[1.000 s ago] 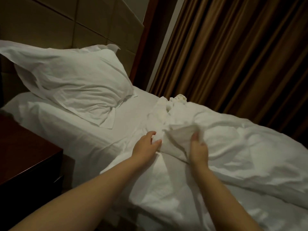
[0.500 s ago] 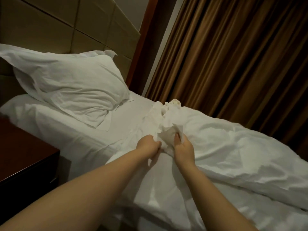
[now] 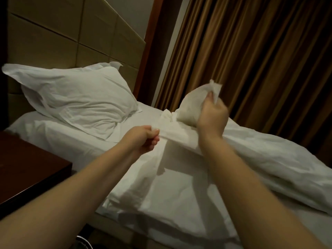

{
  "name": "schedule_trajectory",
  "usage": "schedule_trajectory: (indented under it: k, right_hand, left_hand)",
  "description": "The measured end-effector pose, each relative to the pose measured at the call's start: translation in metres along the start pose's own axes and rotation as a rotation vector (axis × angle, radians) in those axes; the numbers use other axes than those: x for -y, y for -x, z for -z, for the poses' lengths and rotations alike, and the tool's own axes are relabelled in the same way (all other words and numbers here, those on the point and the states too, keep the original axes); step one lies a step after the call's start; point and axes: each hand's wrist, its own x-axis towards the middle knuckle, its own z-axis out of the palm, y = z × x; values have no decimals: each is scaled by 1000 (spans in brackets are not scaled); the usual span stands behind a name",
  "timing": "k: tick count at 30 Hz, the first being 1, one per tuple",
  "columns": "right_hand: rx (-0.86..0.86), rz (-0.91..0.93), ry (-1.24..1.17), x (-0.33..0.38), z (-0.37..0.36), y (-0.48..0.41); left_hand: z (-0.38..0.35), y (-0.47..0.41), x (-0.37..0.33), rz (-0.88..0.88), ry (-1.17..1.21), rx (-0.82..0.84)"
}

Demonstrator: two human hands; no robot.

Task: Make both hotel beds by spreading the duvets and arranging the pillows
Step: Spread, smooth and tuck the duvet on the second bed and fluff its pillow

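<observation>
Note bed [image 3: 71, 141] in white sheet across the middle of the view, brown curtain [image 3: 260, 60] along its far side, padded headboard [image 3: 62, 36] behind. Find duvet [image 3: 260, 159] crumpled over the right part of the bed, near edge hanging over the mattress side. Record pillow [image 3: 77, 99] at the head end, leaning against the headboard, apart from the duvet. Log dark wooden nightstand [image 3: 27, 168] just beside the bed, lower left. See right hand [image 3: 212, 117] high above the bed, fingers [image 3: 209, 96] curled round a bunched piece of duvet, probably a corner; motion blur there. See left hand [image 3: 142, 139] lower, near the pillow, fingers [image 3: 154, 131] pinching the duvet edge, cloth taut between both hands.
</observation>
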Motion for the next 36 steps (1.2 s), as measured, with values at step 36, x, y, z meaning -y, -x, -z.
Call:
schedule_trajectory:
  k: [36]
  right_hand:
    - [-2,-17,-130,-59,-41,91]
  left_hand:
    - [25,38,147,145,1,-256]
